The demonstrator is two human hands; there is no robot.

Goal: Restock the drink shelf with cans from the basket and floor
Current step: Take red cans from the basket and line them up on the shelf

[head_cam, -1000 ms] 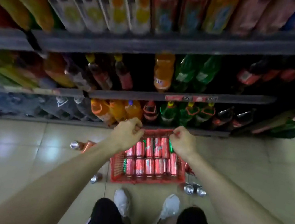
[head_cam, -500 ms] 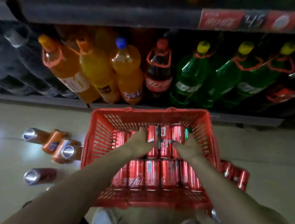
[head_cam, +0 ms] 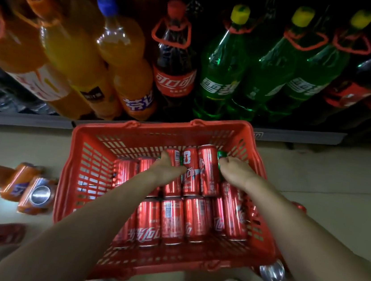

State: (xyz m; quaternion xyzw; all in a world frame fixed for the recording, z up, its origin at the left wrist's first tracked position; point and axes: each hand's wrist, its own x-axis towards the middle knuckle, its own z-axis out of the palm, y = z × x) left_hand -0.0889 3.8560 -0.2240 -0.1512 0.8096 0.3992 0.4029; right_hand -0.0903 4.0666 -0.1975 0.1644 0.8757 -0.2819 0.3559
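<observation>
Cans (head_cam: pixel 186 201) lay in the basket (head_cam: pixel 133 138) and on the floor. Left hand (head_cam: pixel 169 168), right hand (head_cam: pixel 234 172): each grip curled on one. Smooth, rigid; grasp mid-body.

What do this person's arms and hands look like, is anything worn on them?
Both forearms are bare right up to the bottom edge of the picture, with no sleeves showing. The left hand and right hand wear no gloves. No watch, bracelet or ring shows on the parts visible, though the fingers are mostly hidden.
</observation>
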